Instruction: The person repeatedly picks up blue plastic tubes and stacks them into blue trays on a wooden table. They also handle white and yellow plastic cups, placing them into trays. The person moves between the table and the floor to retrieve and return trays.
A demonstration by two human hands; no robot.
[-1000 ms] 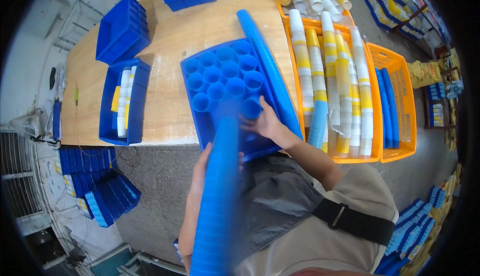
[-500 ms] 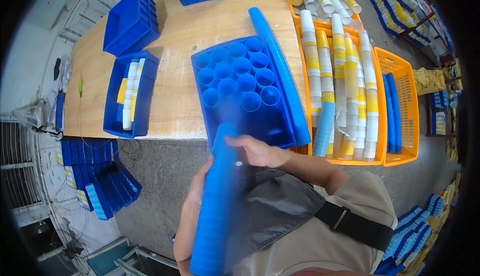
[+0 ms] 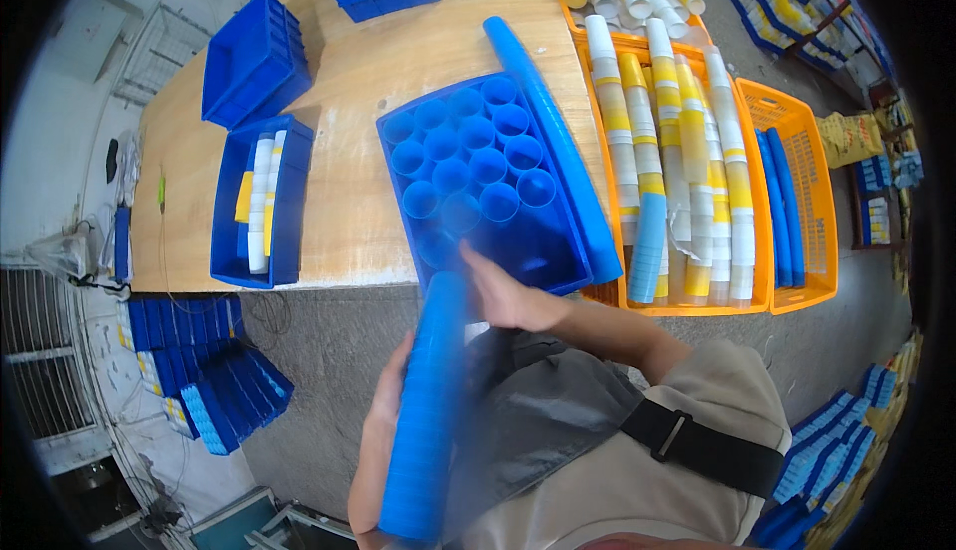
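Observation:
My left hand [image 3: 394,376] is wrapped round a long nested stack of blue plastic cups [image 3: 423,421], tilted with its upper end toward the blue tray [image 3: 573,256]. At that end, beside the stack, my right hand [image 3: 503,291] is stretched toward the tray, fingers partly hidden and smeared; it looks open. Several blue cups [image 3: 488,165] stand mouth up in rows in the tray. A faint, motion-blurred cup [image 3: 438,248] shows just past my right fingertips, over the tray's near left part. Another long blue cup stack [image 3: 553,142] lies along the tray's right edge.
Orange crates [image 3: 762,202] on the right hold stacks of white, yellow and clear cups [image 3: 697,152] and a light blue stack [image 3: 647,251]. Blue bins [image 3: 249,62] stand on the left of the wooden table [image 3: 349,82]; one holds white and yellow stacks [image 3: 264,192]. Filled blue trays [image 3: 229,396] lie below.
My right hand has moved off the stack's upper end toward the tray. The stack has dropped slightly lower. Blurred cup shapes now show at the tray's near left.

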